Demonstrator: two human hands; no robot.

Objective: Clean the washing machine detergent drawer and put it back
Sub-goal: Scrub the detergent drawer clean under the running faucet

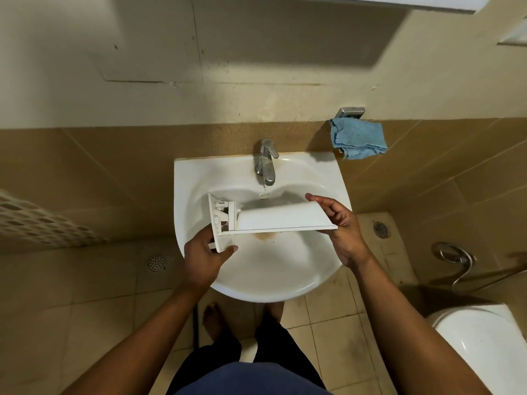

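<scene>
Both hands hold a white detergent drawer [279,219] level over a white sink [256,292]. The left hand [204,259] grips the drawer's front panel end. The right hand [342,223] holds the opposite end, thumb on the upper edge. Beyond the hands, between them, stands a chrome tap [266,161] with water dripping from its spout. Beyond the right hand, a blue cloth [358,138] hangs from a metal wall holder [350,112]. A brownish stain [263,237] marks the basin below the drawer.

Tight up top, roomy down low
Tap [266,161] crowds the top of the sink [285,289], drawer [279,218] spans mid-bowl; lower bowl is open.
</scene>
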